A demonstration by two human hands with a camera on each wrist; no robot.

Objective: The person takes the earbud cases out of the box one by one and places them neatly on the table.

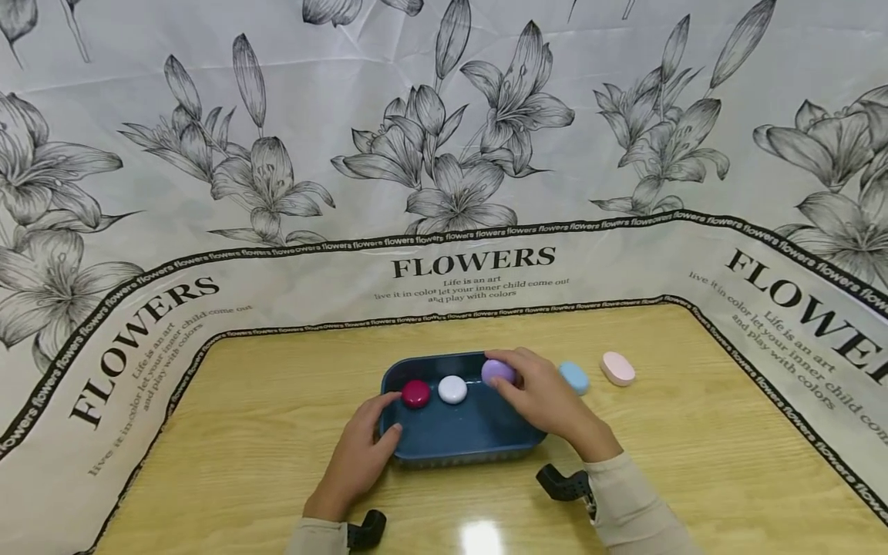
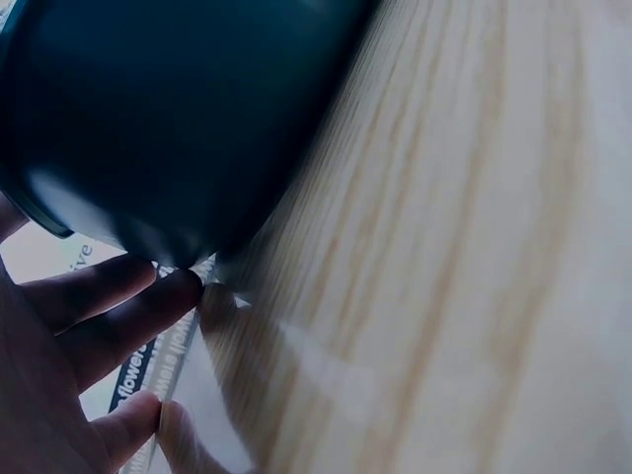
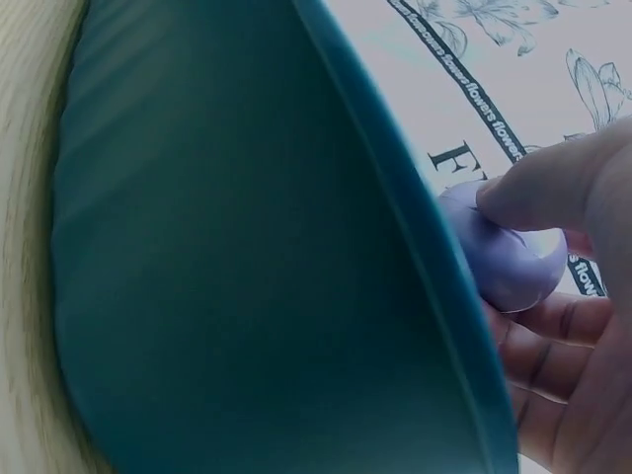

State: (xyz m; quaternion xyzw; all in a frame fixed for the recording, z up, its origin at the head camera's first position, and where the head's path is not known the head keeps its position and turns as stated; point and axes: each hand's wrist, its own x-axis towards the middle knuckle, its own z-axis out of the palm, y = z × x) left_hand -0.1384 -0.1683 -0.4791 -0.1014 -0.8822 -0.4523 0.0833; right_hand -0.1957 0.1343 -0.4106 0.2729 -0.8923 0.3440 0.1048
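A dark blue rectangular tub (image 1: 451, 432) stands on the table. Inside it, along the far side, lie a glossy crimson round piece (image 1: 416, 394) and a white one (image 1: 452, 389). My right hand (image 1: 548, 393) pinches a glossy purple rounded piece (image 1: 499, 372) between thumb and fingers, over the tub's far right part. In the right wrist view the purple piece (image 3: 506, 252) shows just beyond the tub's rim (image 3: 395, 197). My left hand (image 1: 361, 447) rests its extended fingers against the tub's left end. The left wrist view shows those fingers (image 2: 128, 316) touching the outer wall (image 2: 178, 148).
Right of the tub, a light blue rounded piece (image 1: 574, 378) and a pale pink oval piece (image 1: 617, 369) lie on the wood-grain table (image 1: 694, 432). A white flower-printed cloth (image 1: 472, 277) borders the table at the back and sides.
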